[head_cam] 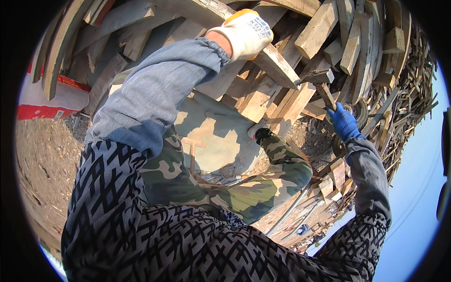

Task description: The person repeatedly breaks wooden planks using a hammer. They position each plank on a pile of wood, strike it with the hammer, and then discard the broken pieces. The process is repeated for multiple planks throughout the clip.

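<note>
My left hand, in a white knit glove with an orange palm side, grips a long squared timber that slants across the wood pile. In my right hand, covered by a blue knit glove, is the wooden handle of a hammer. The hammer's metal head is right by the timber's lower right end; whether it touches the wood or a nail there I cannot tell.
Stacked timbers crowd the far side, and a larger scrap-wood heap rises at right. A wheel stands below the hammer. At left lies a red and white sack. Between my camouflage-trousered legs is a grey sheet.
</note>
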